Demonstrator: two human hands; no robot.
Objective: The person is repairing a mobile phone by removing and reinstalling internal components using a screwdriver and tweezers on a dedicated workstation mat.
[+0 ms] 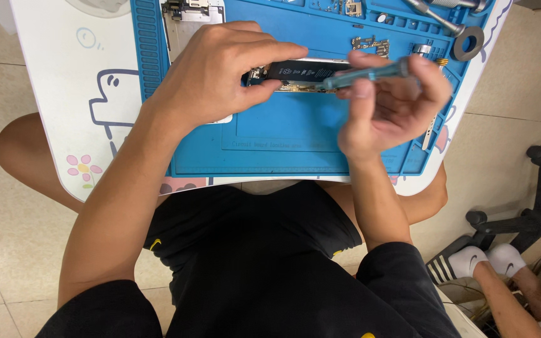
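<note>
**Now: opened phone being worked with a slim driver**

Left hand (211, 75) is grasping the opened phone (302, 72) by its left end, thumb beneath, fingers curled over the top edge, lifting it just above the blue mat (283, 134) on the bench (57, 94). Right hand (389, 103) is pinching a translucent blue screwdriver (364, 75), tip meeting the phone just right of the left grip.

Judgement: keeping the tip square and the pressure light should be preventing slips toward the black battery.

Phone's long axis is running left–right between the two grips, open side upward. Driver is lying nearly parallel, tip pointing left. Loose small parts (370, 44) are sitting beyond the right grip.
</note>
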